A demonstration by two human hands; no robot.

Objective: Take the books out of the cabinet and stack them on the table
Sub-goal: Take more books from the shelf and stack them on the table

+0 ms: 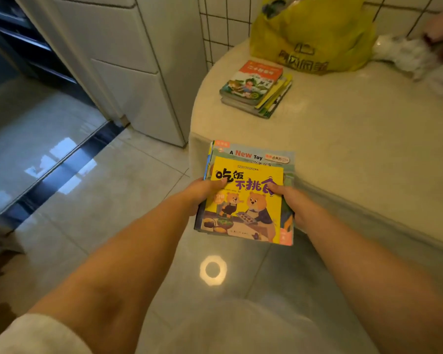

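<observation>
Held books: glossy paper covers. Floor: polished, reflective tile. Yellow bag: crinkled plastic. Table: smooth, pale.

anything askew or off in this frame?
Minor only: the stack of books on the table is uneven, lower books fanning out past the top one on its right. The bundle of books in both hands is also staggered. Nothing spilled or damaged.
</observation>
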